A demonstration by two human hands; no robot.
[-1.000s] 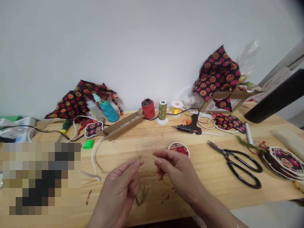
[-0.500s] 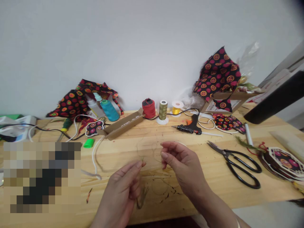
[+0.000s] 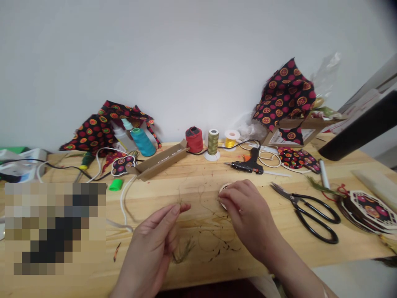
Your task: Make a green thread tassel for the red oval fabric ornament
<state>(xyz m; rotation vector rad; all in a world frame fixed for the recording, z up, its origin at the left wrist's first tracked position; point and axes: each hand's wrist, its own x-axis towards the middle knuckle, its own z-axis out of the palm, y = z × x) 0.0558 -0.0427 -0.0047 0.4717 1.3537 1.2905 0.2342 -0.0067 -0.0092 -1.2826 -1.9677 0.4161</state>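
My left hand (image 3: 155, 231) is closed, with a bunch of olive-green thread (image 3: 184, 251) gripped in it. The thread's loose ends hang out below my fingers, and fine strands show at the thumb and index fingertips. To the right, my right hand (image 3: 248, 211) is held in a pinch, palm down; whatever is between its fingertips is too small to make out. A small round piece with a pale rim (image 3: 222, 198) lies on the table, partly hidden behind those fingers. Thin loose thread (image 3: 208, 240) curls on the wood between my hands.
Black-handled scissors (image 3: 305, 211) lie right of my right hand. Behind stand a red spool (image 3: 194, 140), an olive spool (image 3: 213, 141) and a teal cone (image 3: 143, 142). A glue gun (image 3: 248, 164), an open cardboard box (image 3: 163, 160) and stacked patterned ornaments (image 3: 369, 211) are around.
My right hand has turned palm down and lowered a little, its fingers now over the round piece. My left hand has shifted slightly left and still grips the thread.
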